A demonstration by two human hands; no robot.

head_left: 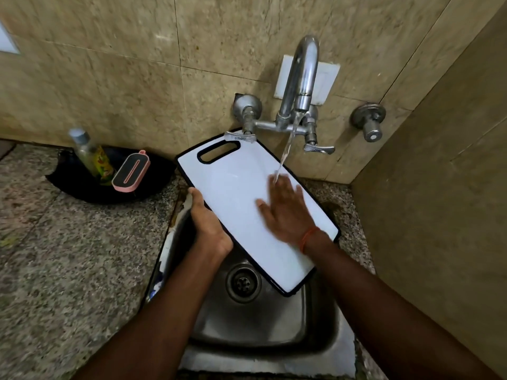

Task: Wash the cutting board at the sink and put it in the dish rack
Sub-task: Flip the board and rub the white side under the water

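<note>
Board (241, 204) sits tilted over the sink (315, 319), long axis running up-left toward the wall. Left hand (207, 223) clamps its left edge, right hand (288, 212) flat on top under the water.

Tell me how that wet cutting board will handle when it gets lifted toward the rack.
Probably stiff: the cutting board stays flat though the left hand grips only one edge. Likely slippery, since tap water runs over its smooth white face under the right hand. The handle slot looks the surer hold.
</note>
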